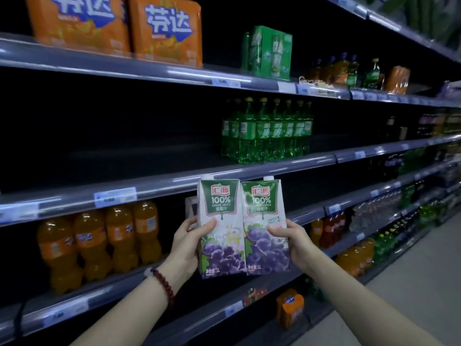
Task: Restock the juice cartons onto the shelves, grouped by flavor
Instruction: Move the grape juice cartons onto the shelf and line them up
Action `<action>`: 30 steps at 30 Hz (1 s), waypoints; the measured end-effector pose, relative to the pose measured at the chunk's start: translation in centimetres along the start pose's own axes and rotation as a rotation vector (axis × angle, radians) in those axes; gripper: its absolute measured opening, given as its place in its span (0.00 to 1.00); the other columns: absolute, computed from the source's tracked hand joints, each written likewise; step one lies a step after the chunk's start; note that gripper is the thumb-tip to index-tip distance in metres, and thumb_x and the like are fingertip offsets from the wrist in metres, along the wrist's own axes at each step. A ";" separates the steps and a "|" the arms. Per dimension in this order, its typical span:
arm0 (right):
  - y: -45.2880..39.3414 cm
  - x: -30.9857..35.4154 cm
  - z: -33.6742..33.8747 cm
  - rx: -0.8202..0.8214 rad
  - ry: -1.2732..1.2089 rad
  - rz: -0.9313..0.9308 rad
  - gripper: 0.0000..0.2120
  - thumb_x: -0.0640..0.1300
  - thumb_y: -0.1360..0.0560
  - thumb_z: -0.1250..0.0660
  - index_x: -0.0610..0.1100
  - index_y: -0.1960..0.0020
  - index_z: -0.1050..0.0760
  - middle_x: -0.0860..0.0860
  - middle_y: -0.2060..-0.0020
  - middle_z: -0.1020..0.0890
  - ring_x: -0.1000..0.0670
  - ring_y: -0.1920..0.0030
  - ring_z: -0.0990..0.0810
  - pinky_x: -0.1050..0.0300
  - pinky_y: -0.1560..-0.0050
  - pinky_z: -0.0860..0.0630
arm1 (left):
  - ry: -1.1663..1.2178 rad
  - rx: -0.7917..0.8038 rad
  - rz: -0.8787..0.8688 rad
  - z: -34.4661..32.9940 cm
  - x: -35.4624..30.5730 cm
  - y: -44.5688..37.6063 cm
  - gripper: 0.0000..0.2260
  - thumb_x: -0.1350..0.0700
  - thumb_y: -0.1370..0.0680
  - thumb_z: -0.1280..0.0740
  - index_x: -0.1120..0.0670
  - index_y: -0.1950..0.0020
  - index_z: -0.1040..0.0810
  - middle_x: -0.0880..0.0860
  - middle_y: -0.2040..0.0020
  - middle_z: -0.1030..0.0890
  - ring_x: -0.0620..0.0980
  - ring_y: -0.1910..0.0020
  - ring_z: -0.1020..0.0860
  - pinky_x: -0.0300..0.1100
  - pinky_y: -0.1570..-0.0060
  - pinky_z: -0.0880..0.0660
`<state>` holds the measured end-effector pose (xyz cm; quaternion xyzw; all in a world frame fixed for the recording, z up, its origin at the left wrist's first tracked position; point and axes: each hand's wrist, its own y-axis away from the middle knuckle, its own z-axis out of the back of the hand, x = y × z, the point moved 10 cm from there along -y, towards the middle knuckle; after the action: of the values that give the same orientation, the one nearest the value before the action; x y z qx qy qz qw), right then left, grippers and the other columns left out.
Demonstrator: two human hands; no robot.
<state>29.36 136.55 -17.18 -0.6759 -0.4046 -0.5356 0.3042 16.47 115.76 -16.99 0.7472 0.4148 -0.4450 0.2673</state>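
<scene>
Two grape cartons, left carton (220,228) and right carton (265,227), upright, long axes vertical, side by side and touching, printed faces toward the camera: "汇源", "100% GRAPE JUICE", "1L". Held in the air before a shelf edge (174,182), above the orange bottles (99,242). Left hand (185,245) with thumb across the left carton's front; right hand (294,242) clasping the right carton, fingers (277,229) curled over its front. Orange packs (164,31) marked "芬达" on the top shelf; green bottles (268,129) mid-shelf. Dim store aisle.

A shop aisle: long shelves (274,168) with price tags (115,196), stocked soda bottles (99,240).
</scene>
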 end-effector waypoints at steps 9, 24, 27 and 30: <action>-7.1 0.0 6.1 0.027 0.002 -0.036 0.28 0.35 0.39 0.25 0.35 0.40 0.25 0.36 0.48 0.17 0.38 0.53 0.17 0.45 0.47 0.21 | -0.016 -0.011 0.013 -4.3 3.7 -6.9 0.33 0.57 0.44 0.21 0.56 0.41 0.26 0.60 0.52 0.15 0.59 0.56 0.15 0.48 0.61 0.19; -20.8 0.2 14.0 0.311 0.090 -0.148 0.32 0.35 0.39 0.24 0.35 0.36 0.29 0.35 0.44 0.19 0.30 0.42 0.22 0.38 0.40 0.24 | -0.032 -0.151 -0.012 -9.9 10.7 -15.3 0.22 0.61 0.38 0.24 0.52 0.48 0.26 0.57 0.51 0.15 0.53 0.53 0.16 0.45 0.55 0.20; -22.3 -0.2 14.9 0.363 0.099 -0.182 0.32 0.35 0.38 0.24 0.36 0.36 0.30 0.35 0.44 0.18 0.32 0.43 0.21 0.39 0.42 0.23 | -0.056 -0.170 -0.010 -10.6 11.8 -16.1 0.22 0.60 0.38 0.23 0.51 0.47 0.26 0.52 0.54 0.14 0.51 0.52 0.16 0.44 0.53 0.21; -22.9 -0.8 15.7 0.407 0.101 -0.209 0.32 0.36 0.38 0.24 0.37 0.35 0.30 0.36 0.44 0.18 0.33 0.44 0.20 0.42 0.43 0.23 | -0.095 -0.164 0.017 -11.2 12.8 -16.5 0.24 0.59 0.38 0.23 0.50 0.45 0.27 0.51 0.54 0.14 0.49 0.52 0.17 0.46 0.48 0.23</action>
<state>16.80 160.84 -22.23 -0.5273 -0.5565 -0.5047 0.3970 10.64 137.74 -23.64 0.7044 0.4304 -0.4423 0.3507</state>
